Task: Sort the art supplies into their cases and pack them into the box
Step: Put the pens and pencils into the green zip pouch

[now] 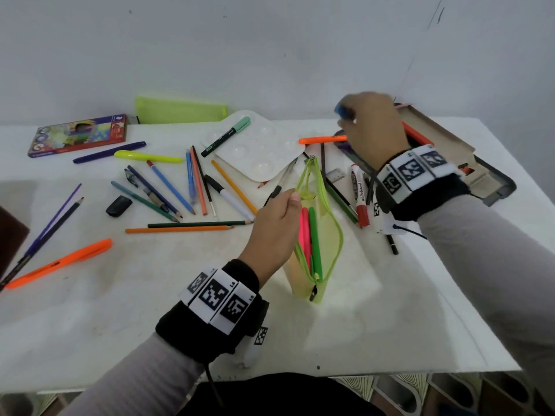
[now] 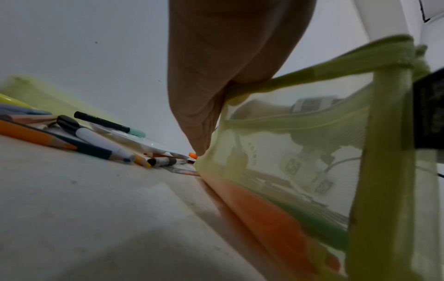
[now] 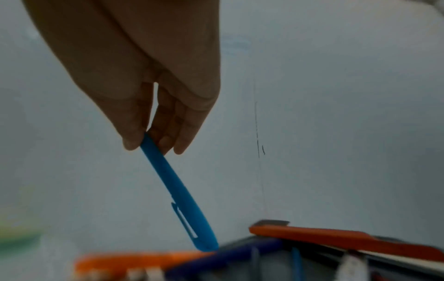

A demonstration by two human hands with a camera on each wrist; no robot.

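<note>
Two hands are at work over the white desk point(image 1: 390, 310). At the centre of the head view, the left hand point(image 1: 276, 229) pinches the upper edge of a translucent green mesh pouch point(image 1: 326, 235), which stands on its long side with the zipper open; the left wrist view shows thumb and fingers point(image 2: 204, 121) clamped on the pouch rim. Inside the pouch lie a pink highlighter point(image 1: 305, 235) and a green highlighter point(image 1: 315, 238), side by side. At the upper right of the frame, the right hand point(image 1: 372, 121) pinches the top end of a blue pen point(image 3: 177, 192) between thumb and fingers, so that the pen hangs tip down above a grey box point(image 1: 480, 172) at the right edge of the desk. Many pencils and pens lie scattered across the left half of the desk, near a white paint palette point(image 1: 261, 148). A second green pouch point(image 1: 180, 111) lies against the wall at the upper left.
</note>
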